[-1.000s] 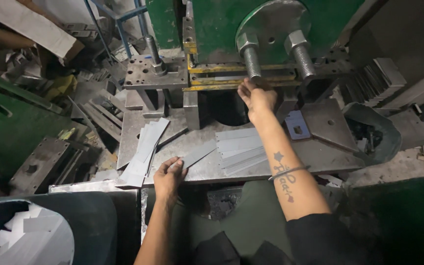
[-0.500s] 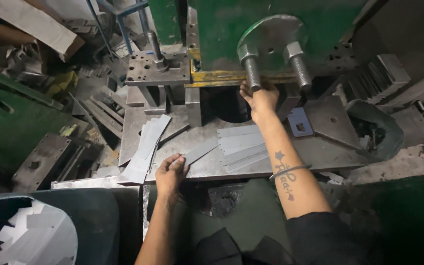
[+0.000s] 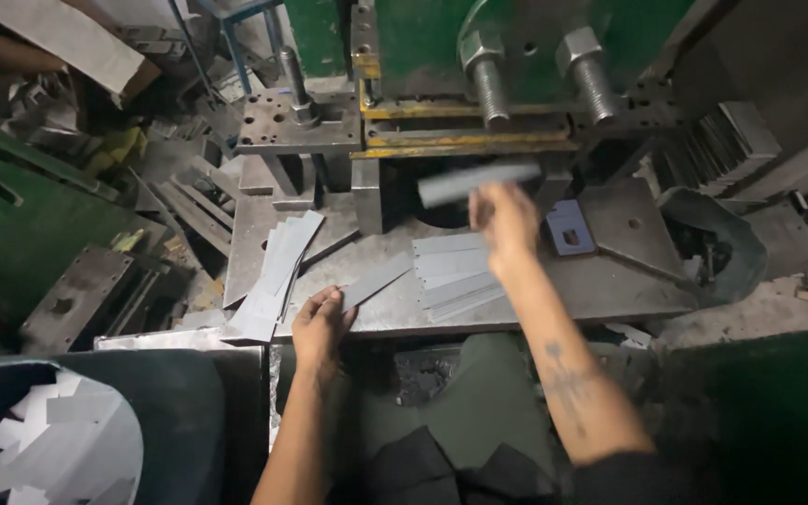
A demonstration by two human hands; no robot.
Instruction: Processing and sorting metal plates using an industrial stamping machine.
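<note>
My right hand (image 3: 503, 217) is raised in front of the green press (image 3: 516, 37) and grips a flat grey metal strip (image 3: 474, 181), blurred by motion. My left hand (image 3: 320, 323) rests on the near edge of the steel press table (image 3: 610, 281), its fingers on one end of another grey strip (image 3: 376, 279) that lies slanted on the plate. Between my hands a fanned stack of similar strips (image 3: 455, 271) lies flat on the table.
A long pile of cut strips (image 3: 278, 271) lies at the table's left. A dark bin (image 3: 170, 411) at lower left holds several pale offcuts. Scrap metal and die blocks (image 3: 296, 122) crowd the left. A blue punched plate (image 3: 568, 227) and a dark bucket (image 3: 722, 243) sit right.
My right hand has pulled back from the die opening under the press, bringing a metal strip out with it. The view has shifted closer. My left hand stays at the table edge.
</note>
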